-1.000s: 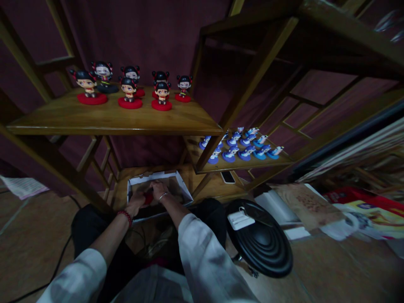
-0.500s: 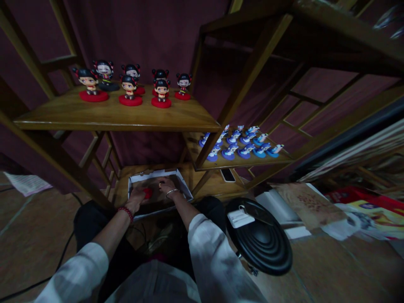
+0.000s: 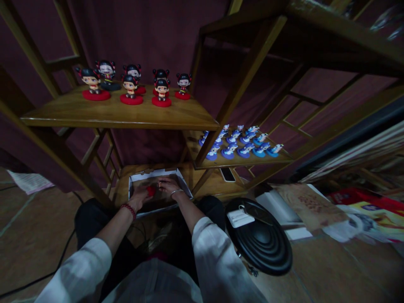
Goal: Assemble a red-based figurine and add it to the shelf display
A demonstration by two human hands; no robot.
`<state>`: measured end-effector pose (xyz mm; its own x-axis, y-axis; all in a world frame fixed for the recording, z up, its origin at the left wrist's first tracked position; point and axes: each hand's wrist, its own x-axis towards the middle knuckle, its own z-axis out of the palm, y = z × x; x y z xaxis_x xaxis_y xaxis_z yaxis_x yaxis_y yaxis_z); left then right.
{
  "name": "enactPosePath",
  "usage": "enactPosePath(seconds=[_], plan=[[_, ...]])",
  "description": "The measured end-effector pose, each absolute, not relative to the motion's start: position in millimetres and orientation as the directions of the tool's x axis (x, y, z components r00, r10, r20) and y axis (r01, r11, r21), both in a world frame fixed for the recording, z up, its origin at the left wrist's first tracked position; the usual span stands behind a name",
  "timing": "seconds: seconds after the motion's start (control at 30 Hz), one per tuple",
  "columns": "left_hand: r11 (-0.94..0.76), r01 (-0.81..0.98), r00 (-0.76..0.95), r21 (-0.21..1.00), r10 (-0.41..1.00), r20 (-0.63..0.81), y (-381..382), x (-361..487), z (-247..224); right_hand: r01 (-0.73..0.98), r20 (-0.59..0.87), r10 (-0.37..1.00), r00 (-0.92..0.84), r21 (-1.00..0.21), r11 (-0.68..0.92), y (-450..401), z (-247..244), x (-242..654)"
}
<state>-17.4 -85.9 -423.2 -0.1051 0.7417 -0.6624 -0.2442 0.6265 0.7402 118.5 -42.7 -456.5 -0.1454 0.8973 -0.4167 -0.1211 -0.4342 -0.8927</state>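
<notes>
Inside a shallow white-edged box on the lowest shelf, my left hand is closed on a small red piece. It is similar in colour to the red discs under the figurines above, but its exact shape is too dim and small to tell. Just to its right is my right hand, a ring on one finger, its fingers bent toward the red piece. Whatever those fingertips pinch is too small to make out. The box's floor looks dark brown.
Several black-haired figurines on red bases stand on the upper shelf. Blue and purple figurines fill a side shelf. A phone lies on the lowest shelf. Right of my legs is a black round stool with a white case on it.
My left hand and the red piece have shifted slightly right, closer to my right hand. My right hand stays almost in place over the box.
</notes>
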Motion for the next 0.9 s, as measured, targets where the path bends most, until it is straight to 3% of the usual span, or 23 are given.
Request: enactPosePath(seconds=[0.4,0.9], plan=[[0.641,-0.378,-0.089,0.668,0.694,-0.715,-81.7,-16.4,-425.3,-0.126,-0.411,0.903,-0.124,-0.896,-0.425,-43.2,-455.7,120.7],[0.661,-0.406,-0.106,0.631,0.652,-0.751,-78.2,-16.6,-428.2,-0.145,-0.43,0.898,-0.095,-0.886,-0.44,-45.9,-454.9,120.7]])
